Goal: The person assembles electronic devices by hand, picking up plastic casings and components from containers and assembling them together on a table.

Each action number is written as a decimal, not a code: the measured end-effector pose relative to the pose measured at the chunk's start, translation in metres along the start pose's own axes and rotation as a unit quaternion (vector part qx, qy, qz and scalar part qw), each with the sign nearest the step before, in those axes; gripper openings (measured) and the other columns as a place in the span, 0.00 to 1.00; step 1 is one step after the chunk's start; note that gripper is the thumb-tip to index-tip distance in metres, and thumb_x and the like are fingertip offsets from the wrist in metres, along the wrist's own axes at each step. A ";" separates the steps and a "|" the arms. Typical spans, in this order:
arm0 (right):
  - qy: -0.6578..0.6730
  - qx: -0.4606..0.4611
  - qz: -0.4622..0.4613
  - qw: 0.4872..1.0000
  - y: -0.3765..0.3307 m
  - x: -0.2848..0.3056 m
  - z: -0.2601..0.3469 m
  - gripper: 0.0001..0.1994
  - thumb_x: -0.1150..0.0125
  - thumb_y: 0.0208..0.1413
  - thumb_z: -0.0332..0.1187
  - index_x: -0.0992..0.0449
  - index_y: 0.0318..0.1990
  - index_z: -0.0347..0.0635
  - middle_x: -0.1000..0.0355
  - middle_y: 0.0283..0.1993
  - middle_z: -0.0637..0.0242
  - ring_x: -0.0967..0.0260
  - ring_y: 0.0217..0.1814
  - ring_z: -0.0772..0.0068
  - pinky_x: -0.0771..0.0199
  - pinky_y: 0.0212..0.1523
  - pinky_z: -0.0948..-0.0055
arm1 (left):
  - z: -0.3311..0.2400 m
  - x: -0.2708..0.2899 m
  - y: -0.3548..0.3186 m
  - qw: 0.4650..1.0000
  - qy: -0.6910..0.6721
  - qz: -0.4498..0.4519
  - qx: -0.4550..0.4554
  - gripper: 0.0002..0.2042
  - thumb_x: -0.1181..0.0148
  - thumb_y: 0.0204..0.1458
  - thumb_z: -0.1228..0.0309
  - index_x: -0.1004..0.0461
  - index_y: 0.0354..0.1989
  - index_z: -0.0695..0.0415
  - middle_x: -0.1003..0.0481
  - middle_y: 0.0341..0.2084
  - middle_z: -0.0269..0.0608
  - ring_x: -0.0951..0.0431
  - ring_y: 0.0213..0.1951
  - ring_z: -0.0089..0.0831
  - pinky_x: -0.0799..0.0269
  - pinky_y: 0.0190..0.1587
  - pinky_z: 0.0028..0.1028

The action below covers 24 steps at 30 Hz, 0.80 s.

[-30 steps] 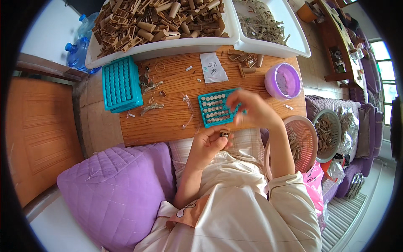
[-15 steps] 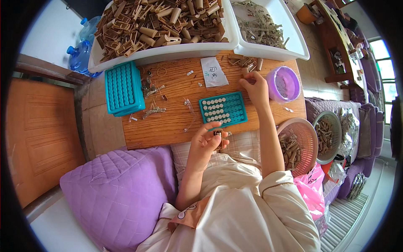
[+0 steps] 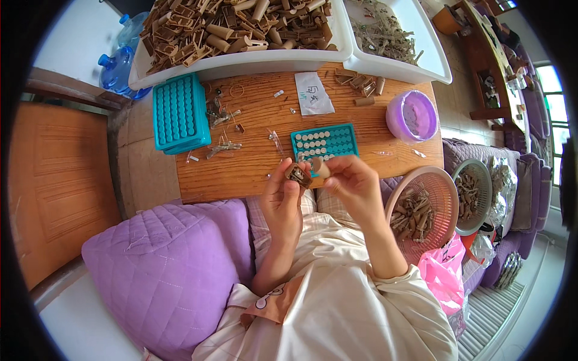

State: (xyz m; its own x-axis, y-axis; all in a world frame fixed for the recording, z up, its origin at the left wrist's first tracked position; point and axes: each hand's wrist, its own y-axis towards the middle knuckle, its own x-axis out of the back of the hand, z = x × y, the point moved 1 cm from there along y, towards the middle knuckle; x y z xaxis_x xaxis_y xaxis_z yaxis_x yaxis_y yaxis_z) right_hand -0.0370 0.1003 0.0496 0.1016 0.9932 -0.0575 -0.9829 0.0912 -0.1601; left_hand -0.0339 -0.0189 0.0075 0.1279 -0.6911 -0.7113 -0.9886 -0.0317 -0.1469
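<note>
My left hand (image 3: 282, 203) grips a small brown plastic casing (image 3: 298, 175) with its hollow side up and shiny parts inside. Pinched in my right hand (image 3: 356, 185) is a tan rounded plastic cover (image 3: 321, 168), right beside the casing; I cannot tell if the two touch. Just beyond both hands lies a teal tray (image 3: 344, 150) with rows of white round pieces in part of its holes. Several loose brown covers and casings (image 3: 364, 101) lie farther back on the wooden table.
White tubs (image 3: 253, 64) of brown parts and wiry pieces stand at the back. Stacked teal trays (image 3: 176, 114) are on the left, a purple bowl (image 3: 394, 123) on the right. Paper (image 3: 313, 96) and small bits lie between. Baskets (image 3: 448, 201) stand at right, a purple cushion (image 3: 174, 277) at left.
My right hand has come back from the loose parts with a tan cover and now meets my left hand. My left hand has turned the casing and raised it slightly.
</note>
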 end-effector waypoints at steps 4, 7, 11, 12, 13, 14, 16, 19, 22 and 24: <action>-0.030 0.031 -0.048 0.998 -0.007 -0.020 -0.003 0.11 0.42 0.40 0.20 0.30 0.35 0.34 0.30 0.34 0.64 0.32 0.36 0.76 0.32 0.37 0.80 | -0.003 -0.002 0.000 0.999 -0.012 0.037 -0.006 0.18 0.49 0.49 0.72 0.39 0.48 0.63 0.33 0.40 0.49 0.32 0.44 0.35 0.32 0.45 0.30; -0.160 0.082 -0.056 0.982 -0.009 -0.022 -0.001 0.10 0.41 0.39 0.19 0.29 0.33 0.34 0.29 0.32 0.62 0.31 0.34 0.74 0.32 0.36 0.79 | -0.006 0.000 0.000 0.998 -0.004 0.056 -0.010 0.16 0.49 0.48 0.75 0.38 0.47 0.64 0.32 0.41 0.48 0.31 0.43 0.31 0.38 0.48 0.27; -0.159 0.092 -0.069 0.981 -0.013 -0.023 0.003 0.10 0.40 0.38 0.20 0.28 0.32 0.34 0.28 0.30 0.61 0.30 0.33 0.72 0.32 0.35 0.78 | -0.009 -0.003 -0.002 0.998 0.008 0.057 -0.016 0.16 0.48 0.47 0.76 0.37 0.46 0.64 0.32 0.41 0.49 0.31 0.43 0.30 0.38 0.48 0.26; -0.158 0.097 -0.077 0.980 -0.014 -0.021 0.002 0.10 0.40 0.38 0.21 0.28 0.33 0.35 0.28 0.31 0.60 0.30 0.33 0.72 0.32 0.34 0.78 | -0.010 -0.004 -0.003 0.998 0.016 0.059 -0.011 0.16 0.47 0.47 0.76 0.37 0.46 0.64 0.32 0.41 0.49 0.31 0.43 0.30 0.38 0.48 0.25; -0.156 0.102 -0.085 0.979 -0.015 -0.020 0.001 0.10 0.40 0.38 0.21 0.28 0.33 0.35 0.28 0.32 0.60 0.30 0.33 0.72 0.32 0.34 0.78 | -0.010 -0.004 -0.003 0.998 0.024 0.061 -0.005 0.16 0.47 0.47 0.76 0.37 0.46 0.64 0.31 0.41 0.49 0.31 0.43 0.29 0.37 0.48 0.25; -0.157 0.102 -0.086 0.979 -0.015 -0.019 0.003 0.10 0.40 0.38 0.21 0.28 0.33 0.35 0.28 0.32 0.60 0.30 0.33 0.72 0.32 0.34 0.78 | -0.010 -0.004 -0.002 0.998 0.023 0.062 -0.005 0.16 0.47 0.47 0.76 0.37 0.46 0.64 0.31 0.41 0.49 0.31 0.43 0.29 0.37 0.48 0.25; -0.196 0.104 -0.088 0.971 -0.017 -0.017 0.007 0.11 0.39 0.38 0.21 0.28 0.33 0.35 0.28 0.32 0.59 0.30 0.34 0.72 0.31 0.34 0.78 | -0.011 -0.004 -0.003 0.997 0.040 0.065 -0.011 0.16 0.47 0.47 0.76 0.37 0.46 0.64 0.31 0.40 0.49 0.30 0.42 0.28 0.37 0.47 0.25; -0.191 0.085 -0.074 0.975 -0.016 -0.017 0.008 0.11 0.39 0.38 0.21 0.28 0.33 0.35 0.28 0.32 0.60 0.30 0.34 0.72 0.31 0.34 0.78 | -0.013 -0.008 -0.003 0.996 0.050 0.074 -0.022 0.16 0.47 0.47 0.77 0.37 0.45 0.65 0.30 0.39 0.48 0.30 0.42 0.28 0.36 0.46 0.24; -0.158 0.107 -0.079 0.978 -0.018 -0.016 0.004 0.10 0.39 0.38 0.21 0.28 0.32 0.35 0.28 0.32 0.59 0.30 0.34 0.72 0.31 0.34 0.78 | -0.015 -0.011 -0.005 0.994 0.075 0.075 -0.023 0.15 0.47 0.47 0.76 0.36 0.44 0.65 0.30 0.39 0.48 0.30 0.42 0.28 0.35 0.45 0.23; -0.164 0.110 -0.084 0.977 -0.018 -0.017 0.004 0.10 0.38 0.37 0.21 0.29 0.31 0.35 0.28 0.31 0.60 0.30 0.33 0.71 0.31 0.33 0.77 | -0.016 -0.014 -0.005 0.993 0.095 0.069 -0.021 0.16 0.46 0.47 0.74 0.36 0.44 0.65 0.30 0.39 0.47 0.30 0.42 0.27 0.35 0.45 0.22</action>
State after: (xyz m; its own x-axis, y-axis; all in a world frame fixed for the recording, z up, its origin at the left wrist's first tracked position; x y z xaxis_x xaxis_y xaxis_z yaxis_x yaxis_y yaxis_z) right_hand -0.0219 0.0822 0.0574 0.2456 0.9292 0.2760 -0.9693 0.2334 0.0769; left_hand -0.0318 -0.0206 0.0294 -0.0224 -0.8148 -0.5792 -0.9987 0.0451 -0.0247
